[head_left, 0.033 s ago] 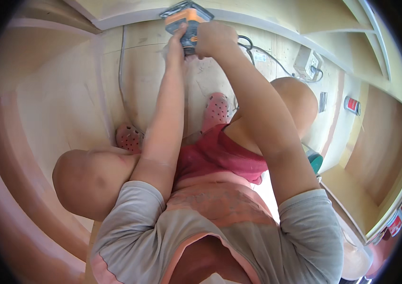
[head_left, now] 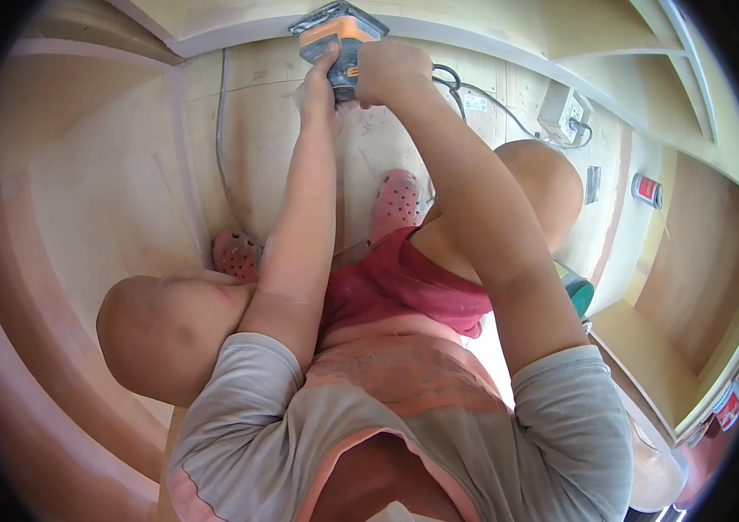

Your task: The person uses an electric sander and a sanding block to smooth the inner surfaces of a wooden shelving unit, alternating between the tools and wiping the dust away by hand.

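Note:
An orange and dark grey electric sander (head_left: 340,31) is held out at the top of the view. Its flat pad end is against the pale face of a wooden cabinet frame (head_left: 491,45). My left hand (head_left: 320,76) grips its left side, thumb along the body. On the other side my right hand (head_left: 393,71) is closed around it, knuckles up. A black cord (head_left: 451,80) comes out beside the right hand. How the fingers meet under the body is hidden.
A grey cable (head_left: 221,130) runs down the panel on the left. At right are a power socket box (head_left: 564,111) with a plugged-in cord, a red-labelled can (head_left: 646,190) and a green round object (head_left: 579,298). My pink clogs (head_left: 397,204) stand between my knees.
The sander and both my hands have shifted slightly to the left along the frame. My grip looks the same.

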Demonstrator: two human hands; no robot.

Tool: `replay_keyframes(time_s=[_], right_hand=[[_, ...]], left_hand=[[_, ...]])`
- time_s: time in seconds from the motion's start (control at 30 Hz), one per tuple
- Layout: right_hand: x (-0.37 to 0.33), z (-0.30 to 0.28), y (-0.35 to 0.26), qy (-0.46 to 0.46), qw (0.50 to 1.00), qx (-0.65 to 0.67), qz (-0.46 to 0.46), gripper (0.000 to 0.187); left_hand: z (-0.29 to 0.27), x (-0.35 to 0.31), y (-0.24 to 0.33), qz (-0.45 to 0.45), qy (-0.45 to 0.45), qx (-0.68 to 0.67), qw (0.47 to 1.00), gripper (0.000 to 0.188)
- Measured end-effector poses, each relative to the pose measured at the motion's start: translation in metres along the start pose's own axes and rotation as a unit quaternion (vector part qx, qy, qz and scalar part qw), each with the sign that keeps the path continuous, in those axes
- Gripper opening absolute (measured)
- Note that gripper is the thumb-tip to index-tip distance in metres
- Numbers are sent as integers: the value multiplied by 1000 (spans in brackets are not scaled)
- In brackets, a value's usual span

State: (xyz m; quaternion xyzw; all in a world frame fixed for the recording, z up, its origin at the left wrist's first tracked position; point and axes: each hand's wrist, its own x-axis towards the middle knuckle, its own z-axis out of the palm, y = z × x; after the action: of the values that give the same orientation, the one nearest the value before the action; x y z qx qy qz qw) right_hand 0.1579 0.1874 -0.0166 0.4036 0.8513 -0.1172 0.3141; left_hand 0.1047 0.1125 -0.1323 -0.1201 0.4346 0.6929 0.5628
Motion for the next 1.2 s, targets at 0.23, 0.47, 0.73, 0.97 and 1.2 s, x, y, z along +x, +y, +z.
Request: replay_keyframes(time_s=[0.23, 0.47, 0.73, 0.97, 1.2], right_hand=[[-7, 2, 43, -5, 999, 9, 50, 42], [-5, 15, 78, 15, 992, -26, 119, 31], [-5, 9, 34, 31, 998, 29, 48, 38], [-8, 14, 14, 68, 997, 16, -27, 27], [-18, 3, 63, 65, 995, 39, 59, 34]], left_hand=[[41, -4, -28, -21, -8, 9, 1000, 40], [69, 3, -58, -91, -24, 22, 995, 44], [32, -6, -23, -53, -17, -2, 998, 42], [10, 0, -17, -77, -52, -127, 988, 38], [47, 10, -52, -134, -105, -161, 972, 39]])
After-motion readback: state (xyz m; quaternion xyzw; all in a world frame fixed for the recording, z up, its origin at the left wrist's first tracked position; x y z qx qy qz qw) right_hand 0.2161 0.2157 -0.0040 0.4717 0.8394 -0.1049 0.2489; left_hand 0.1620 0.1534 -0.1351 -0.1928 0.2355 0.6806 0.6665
